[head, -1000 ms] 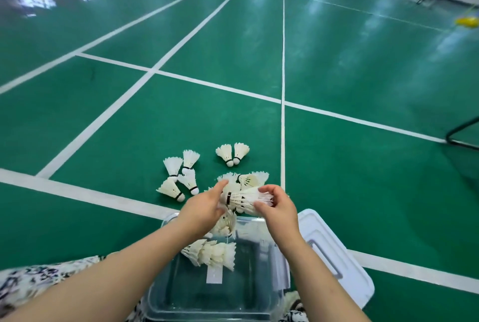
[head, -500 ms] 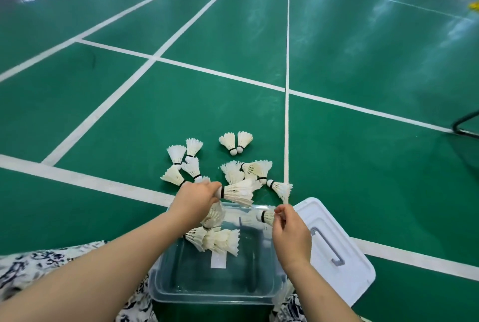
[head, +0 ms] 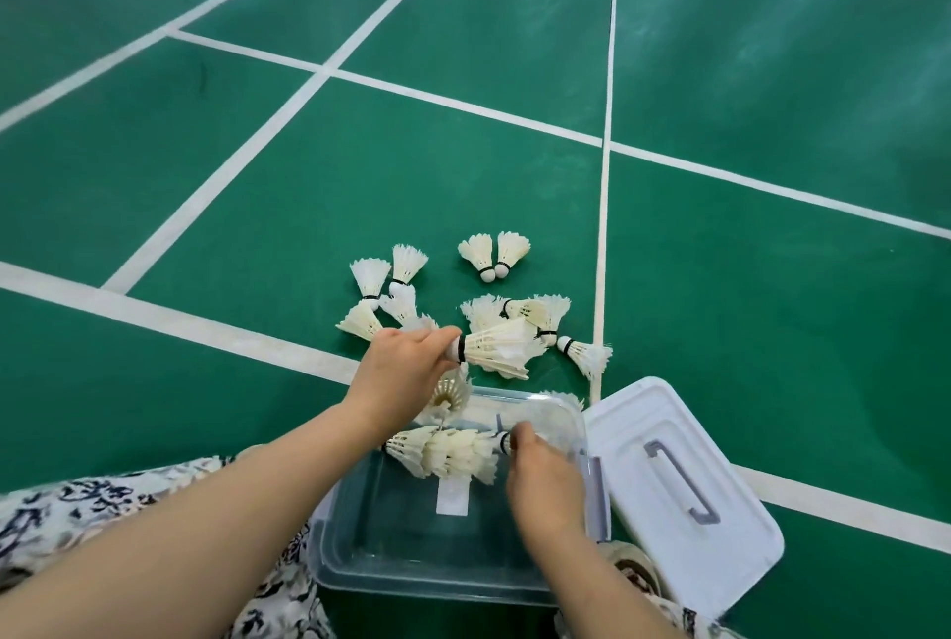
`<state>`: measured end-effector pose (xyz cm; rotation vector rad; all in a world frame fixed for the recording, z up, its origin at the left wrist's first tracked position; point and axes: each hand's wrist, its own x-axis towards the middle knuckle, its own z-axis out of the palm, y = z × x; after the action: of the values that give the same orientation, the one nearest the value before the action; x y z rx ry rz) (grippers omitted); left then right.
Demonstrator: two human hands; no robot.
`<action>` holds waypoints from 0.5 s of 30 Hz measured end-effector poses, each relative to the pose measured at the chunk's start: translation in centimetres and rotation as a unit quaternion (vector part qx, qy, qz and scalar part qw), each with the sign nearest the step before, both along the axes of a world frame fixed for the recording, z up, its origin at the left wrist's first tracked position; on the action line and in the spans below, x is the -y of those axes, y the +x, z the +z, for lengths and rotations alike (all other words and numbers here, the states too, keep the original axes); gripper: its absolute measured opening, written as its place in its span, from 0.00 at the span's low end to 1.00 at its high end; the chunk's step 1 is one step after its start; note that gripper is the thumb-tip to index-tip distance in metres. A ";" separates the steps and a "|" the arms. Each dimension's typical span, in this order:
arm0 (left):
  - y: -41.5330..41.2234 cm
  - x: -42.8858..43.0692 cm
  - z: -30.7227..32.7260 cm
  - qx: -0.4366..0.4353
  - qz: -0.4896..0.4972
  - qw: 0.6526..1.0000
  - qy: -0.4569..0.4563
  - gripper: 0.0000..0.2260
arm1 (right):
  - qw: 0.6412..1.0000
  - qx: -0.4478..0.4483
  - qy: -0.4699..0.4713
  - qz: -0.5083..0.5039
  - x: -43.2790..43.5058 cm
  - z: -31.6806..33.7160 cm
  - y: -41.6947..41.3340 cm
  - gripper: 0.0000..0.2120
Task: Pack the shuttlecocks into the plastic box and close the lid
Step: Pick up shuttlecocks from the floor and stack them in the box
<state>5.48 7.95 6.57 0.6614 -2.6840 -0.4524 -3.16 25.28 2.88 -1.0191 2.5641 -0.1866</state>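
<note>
A clear plastic box [head: 360,571] stands on the green floor right in front of me, with a row of nested white shuttlecocks [head: 442,453] lying inside. My left hand [head: 401,376] hovers over the box's far rim and grips a stack of shuttlecocks [head: 499,347] by the cork end, feathers pointing right. My right hand [head: 540,484] is down inside the box, pinching a shuttlecock's cork [head: 507,442] next to the nested row. Several loose shuttlecocks [head: 489,255] lie on the floor beyond the box. The white lid [head: 720,463] with a grey handle lies flat to the box's right.
White court lines [head: 602,247] cross the green floor around the loose shuttlecocks. Patterned black-and-white fabric [head: 77,510] covers my lap at the lower left and under the box.
My right hand has left the stack and gone down into the box with one shuttlecock. My left hand still holds the stack above the far rim. The camera has tilted down.
</note>
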 end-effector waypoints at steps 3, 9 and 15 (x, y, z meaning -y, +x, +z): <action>-0.4 -0.2 0.0 -0.004 0.002 1.000 0.031 0.12 | 1.000 0.001 -0.013 -0.006 0.4 -0.2 -0.1 0.16; -1.7 -0.3 0.5 -0.014 -0.010 0.998 0.063 0.13 | 0.999 -0.011 -0.033 -0.015 -0.2 -0.4 0.1 0.15; -2.2 -0.9 1.0 0.013 -0.009 0.998 0.059 0.11 | 1.000 0.011 0.012 -0.013 -0.7 -0.9 0.5 0.20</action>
<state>3.30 8.84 7.53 0.6793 -2.7060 -0.6145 -2.67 26.01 1.95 -0.9706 2.5547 -0.1718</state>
